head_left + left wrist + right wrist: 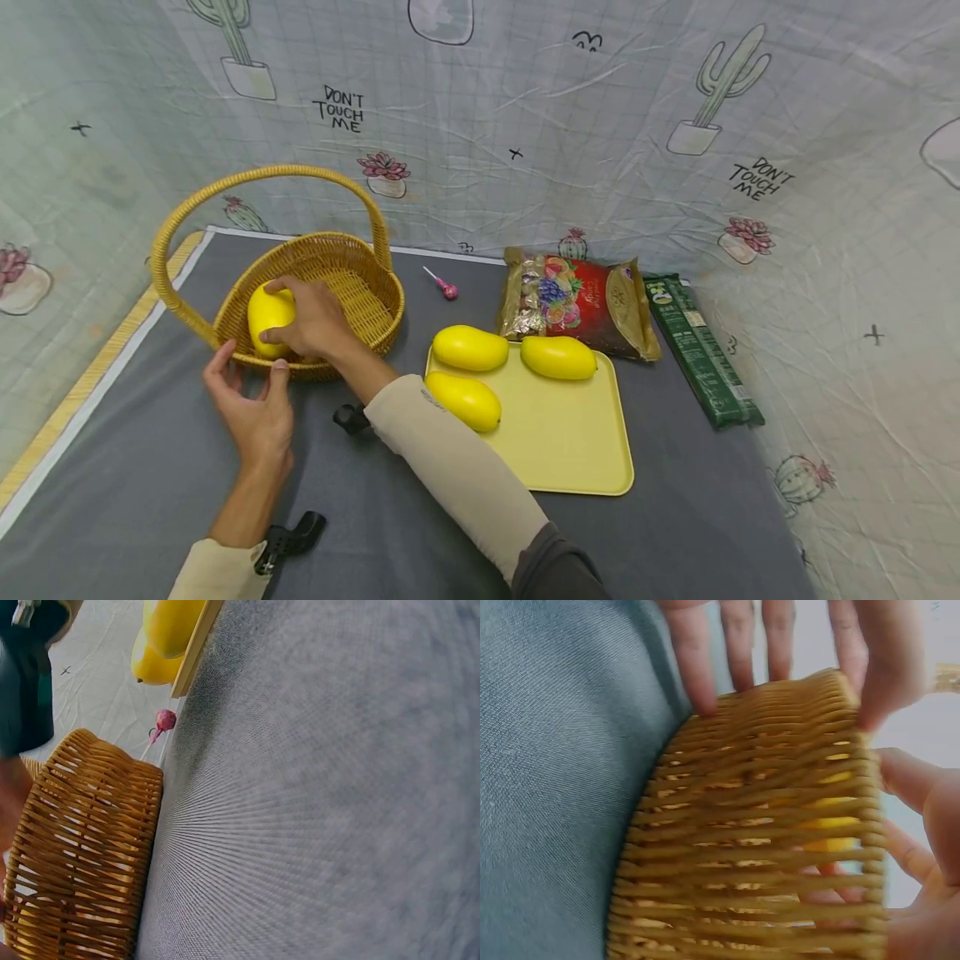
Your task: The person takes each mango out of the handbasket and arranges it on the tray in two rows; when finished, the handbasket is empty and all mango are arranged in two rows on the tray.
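Observation:
My right hand (311,321) reaches into the wicker basket (382,325) and grips a yellow mango (267,310) at its left end, thumb and fingers on either side. Through the weave in the right wrist view, part of that mango (832,825) shows beside the right hand (930,847). At the basket's near left end, my left hand (255,417) touches the rim and outer wall. Its fingers (739,645) look spread and fairly straight against the wicker (750,772). In the left wrist view the basket wall (82,855) stands at the left edge.
A yellow tray (570,442) to the right bears three mangoes (468,347). Behind it lie a red and gold candy bag (581,300) and a long green packet (701,350). A pink lollipop (448,290) lies beside the basket, whose tall handle (277,171) arches over it.

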Available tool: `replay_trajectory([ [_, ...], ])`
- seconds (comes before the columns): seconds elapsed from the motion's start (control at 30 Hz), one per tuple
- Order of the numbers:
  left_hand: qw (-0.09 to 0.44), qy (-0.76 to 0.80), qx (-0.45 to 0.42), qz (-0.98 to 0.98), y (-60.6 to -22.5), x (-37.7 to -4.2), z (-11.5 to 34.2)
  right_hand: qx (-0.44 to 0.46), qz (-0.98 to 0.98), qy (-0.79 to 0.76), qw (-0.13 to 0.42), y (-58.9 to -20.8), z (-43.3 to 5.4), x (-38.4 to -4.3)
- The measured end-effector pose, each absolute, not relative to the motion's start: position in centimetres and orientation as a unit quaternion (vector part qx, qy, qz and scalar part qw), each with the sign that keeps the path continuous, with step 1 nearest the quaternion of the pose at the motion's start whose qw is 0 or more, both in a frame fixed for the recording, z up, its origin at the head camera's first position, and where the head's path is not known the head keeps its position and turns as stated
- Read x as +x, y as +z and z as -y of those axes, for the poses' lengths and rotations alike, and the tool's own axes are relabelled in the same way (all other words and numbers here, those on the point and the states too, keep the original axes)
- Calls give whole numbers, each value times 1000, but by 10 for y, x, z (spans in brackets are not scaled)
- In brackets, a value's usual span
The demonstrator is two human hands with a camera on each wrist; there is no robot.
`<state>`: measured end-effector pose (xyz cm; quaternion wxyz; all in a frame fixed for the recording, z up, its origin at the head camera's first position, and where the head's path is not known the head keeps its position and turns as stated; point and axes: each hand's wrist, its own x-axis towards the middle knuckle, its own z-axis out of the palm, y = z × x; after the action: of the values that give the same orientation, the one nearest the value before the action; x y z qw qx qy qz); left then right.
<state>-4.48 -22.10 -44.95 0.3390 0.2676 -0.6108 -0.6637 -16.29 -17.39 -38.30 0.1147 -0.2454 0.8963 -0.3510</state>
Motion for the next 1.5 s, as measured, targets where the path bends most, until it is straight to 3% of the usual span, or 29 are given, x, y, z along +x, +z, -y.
replay_trajectory([
  [0.23, 336, -663, 277, 609, -450, -46, 223, -284, -876, -379, 93, -363, 145, -160],
  [0.77, 336, -664, 276, 608, -451, -47, 225, -320, -812, -478, 101, -335, 66, -144],
  [1.5, 336, -673, 266, 602, -451, -47, 224, -340, -804, -474, 113, -340, -39, -137],
])
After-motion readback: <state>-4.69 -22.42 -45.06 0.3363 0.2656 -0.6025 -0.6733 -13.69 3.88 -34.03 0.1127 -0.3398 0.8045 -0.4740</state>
